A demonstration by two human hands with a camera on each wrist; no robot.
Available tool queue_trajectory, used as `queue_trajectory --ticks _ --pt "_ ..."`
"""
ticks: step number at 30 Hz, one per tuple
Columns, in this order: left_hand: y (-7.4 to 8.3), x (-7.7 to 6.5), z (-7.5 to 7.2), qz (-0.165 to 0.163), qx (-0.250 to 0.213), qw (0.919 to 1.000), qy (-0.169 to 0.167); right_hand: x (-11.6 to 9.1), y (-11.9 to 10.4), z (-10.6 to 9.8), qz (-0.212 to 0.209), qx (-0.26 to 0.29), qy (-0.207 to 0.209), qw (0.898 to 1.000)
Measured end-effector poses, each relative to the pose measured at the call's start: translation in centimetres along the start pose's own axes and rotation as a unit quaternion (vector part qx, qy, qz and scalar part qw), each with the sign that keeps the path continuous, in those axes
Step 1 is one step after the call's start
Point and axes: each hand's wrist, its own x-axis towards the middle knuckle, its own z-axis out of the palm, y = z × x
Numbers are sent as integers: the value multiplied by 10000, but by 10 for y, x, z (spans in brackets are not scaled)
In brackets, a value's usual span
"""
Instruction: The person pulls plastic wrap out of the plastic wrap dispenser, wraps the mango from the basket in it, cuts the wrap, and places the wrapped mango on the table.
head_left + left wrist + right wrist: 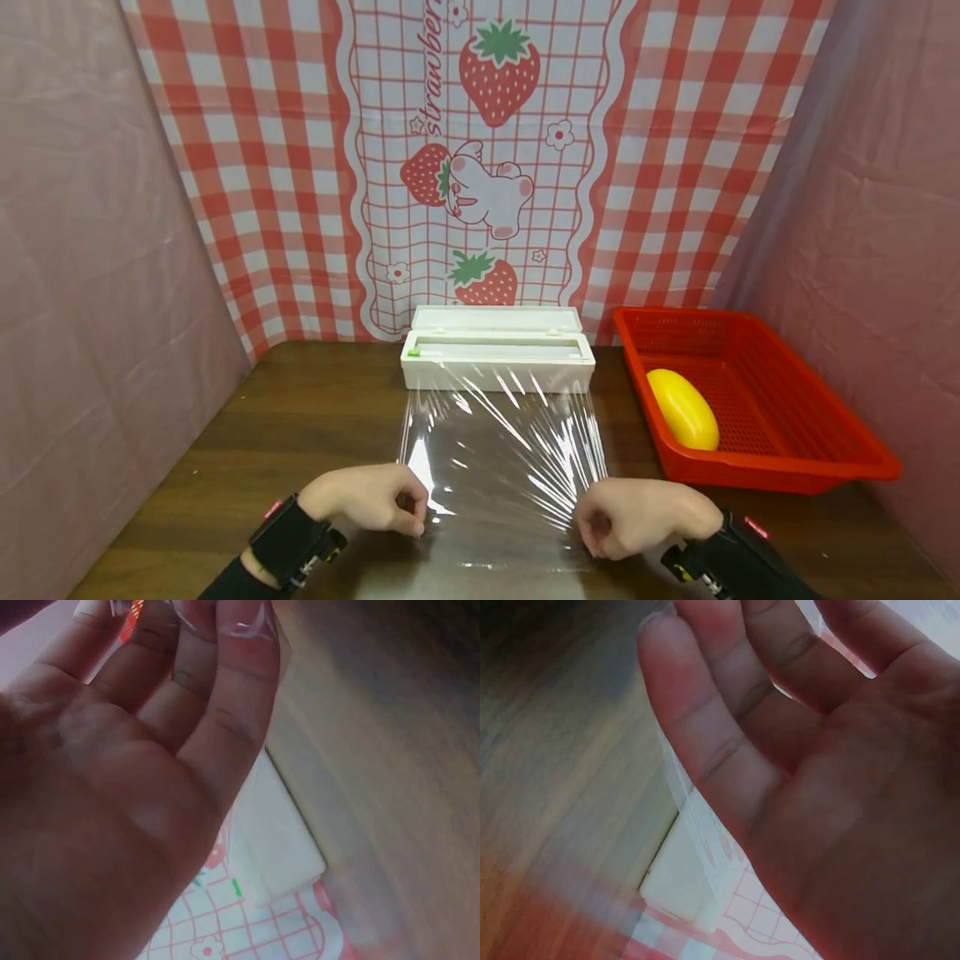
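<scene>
- The left hand point(378, 497) pinches the film point(495, 467) at its left edge, with fingers curled.
- The right hand point(630, 517) pinches the same film at its right edge, also with fingers curled.
- The film is transparent and is stretched between the two hands and the white box point(498, 379), with shiny creases, more of them on the right side.
- The box stands on the brown bench point(285, 417), in front of the checked cloth point(285, 167); its lid point(495, 318) is raised at the back.
- A green piece point(413, 353) is at the left end of the box.
- To the right, a red basket point(787, 468) holds a yellow object point(684, 410), near its left wall.
</scene>
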Motion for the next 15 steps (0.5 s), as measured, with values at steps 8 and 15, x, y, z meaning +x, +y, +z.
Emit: queue_trajectory --ticks 8,15 --pt "-1 0 5 -325 426 9985 -70 1 -4 12 623 -594 113 9962" --pt "-3 6 12 -572 648 9962 -110 1 -6 16 939 -709 67 9930"
